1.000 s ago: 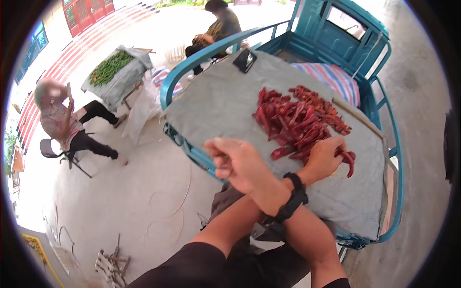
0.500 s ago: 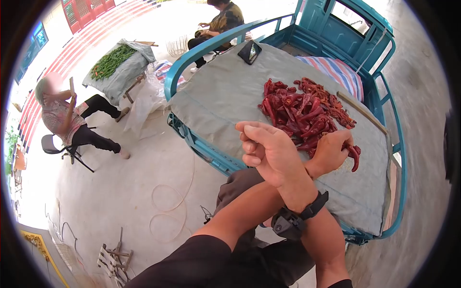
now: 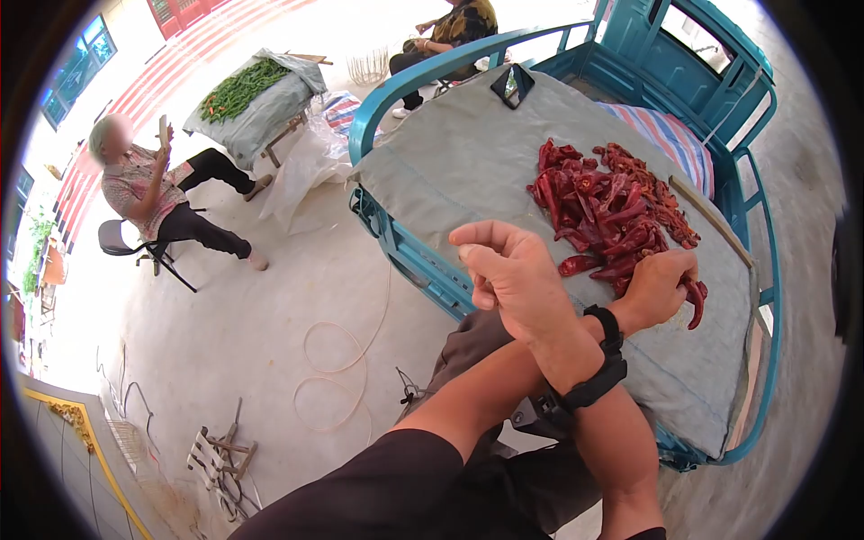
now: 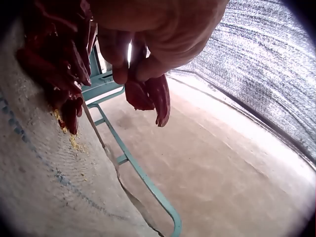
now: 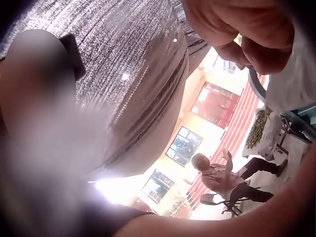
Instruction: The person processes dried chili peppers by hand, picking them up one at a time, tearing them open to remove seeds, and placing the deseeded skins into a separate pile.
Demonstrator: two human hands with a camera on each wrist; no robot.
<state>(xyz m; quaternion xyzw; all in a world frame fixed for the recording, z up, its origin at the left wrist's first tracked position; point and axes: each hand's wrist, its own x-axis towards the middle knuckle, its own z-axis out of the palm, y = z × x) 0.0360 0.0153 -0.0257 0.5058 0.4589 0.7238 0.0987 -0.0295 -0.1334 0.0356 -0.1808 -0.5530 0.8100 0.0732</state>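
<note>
My forearms cross, so my left hand (image 3: 659,290) is on the right in the head view. It pinches dried red chilies (image 3: 696,304) between thumb and fingers, at the near edge of the red chili pile (image 3: 598,202). In the left wrist view the tips of the held chilies (image 4: 160,101) hang below the fingers. My right hand (image 3: 531,283) is raised over the near edge of the cart bed, left of the pile. Its fingers are loosely curled, with nothing seen in them. The pile lies on a grey cloth (image 3: 450,171) spread over the cart bed.
Teal rails (image 3: 774,324) edge the cart. A black triangular mirror (image 3: 513,85) and a wooden stick (image 3: 711,220) lie on the cloth. A seated person (image 3: 148,193) is at left, near green peppers (image 3: 243,88) on a covered stand. Another person (image 3: 463,36) sits behind the cart.
The head view has shifted, so the cart and pile sit further right. My left hand keeps its hold on the chilies; my right hand has turned slightly, fingers still loosely curled.
</note>
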